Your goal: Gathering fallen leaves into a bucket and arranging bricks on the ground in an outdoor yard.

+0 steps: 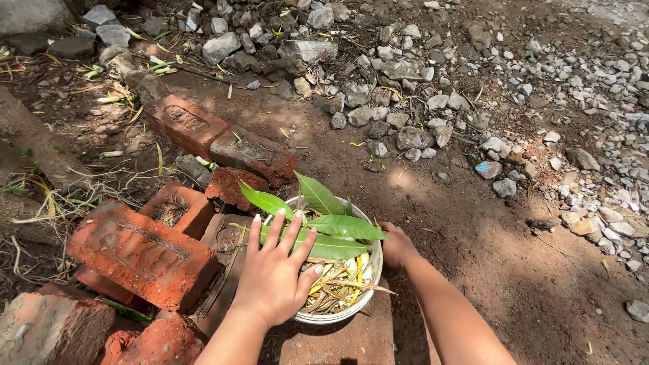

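A round metal bowl (pixel 374 270) sits on a flat brick, filled with fresh green leaves (pixel 324 220) and dry yellow leaf scraps (pixel 341 280). My left hand (pixel 274 270) lies flat on top of the leaves, fingers spread, pressing on the bowl's left half. My right hand (pixel 397 247) grips the bowl's right rim, its fingers partly hidden behind the edge.
Red bricks (pixel 145 253) are stacked loosely to the left, more bricks (pixel 223 142) lie behind the bowl. Grey stones and rubble (pixel 405 101) spread across the back and right. Bare brown soil (pixel 487 223) lies to the right of the bowl.
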